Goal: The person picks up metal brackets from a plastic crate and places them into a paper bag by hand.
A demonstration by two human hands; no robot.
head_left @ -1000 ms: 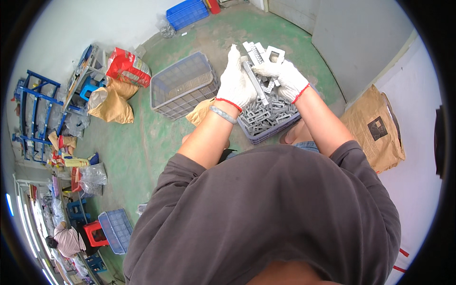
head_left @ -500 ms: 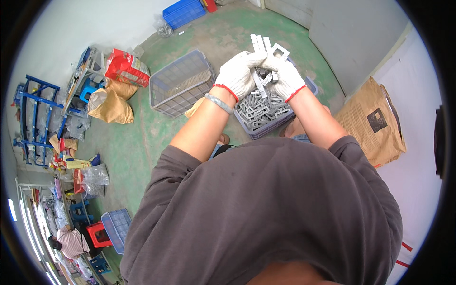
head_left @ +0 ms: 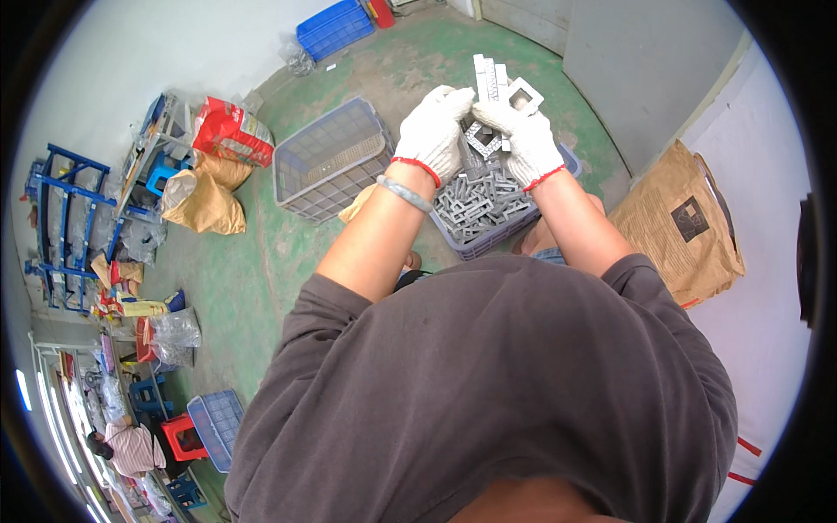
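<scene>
Both my hands wear white knitted gloves with red cuffs, raised over a grey-purple crate (head_left: 488, 247) heaped with small grey metal frame pieces (head_left: 485, 202). My right hand (head_left: 523, 144) is closed around several square metal frames (head_left: 526, 95). Their bars (head_left: 488, 80) stick out past its fingertips, and another frame (head_left: 482, 139) shows below the thumb. Just to the left, my left hand (head_left: 431, 132) has its fingers curled inward, a small gap away from the right. Whatever it may grip is hidden behind the glove.
A grey crate (head_left: 292, 196) stands on the green floor to the left. Beyond it are a red-and-white sack (head_left: 231, 131) and brown paper bags (head_left: 205, 205). A large brown paper sack (head_left: 680, 228) leans at the right wall. A person in a striped shirt (head_left: 135, 446) is far left.
My hands, pressed together around the metal frames before, have drawn slightly apart. The frames in my right hand have shifted, and a square one now shows between the hands.
</scene>
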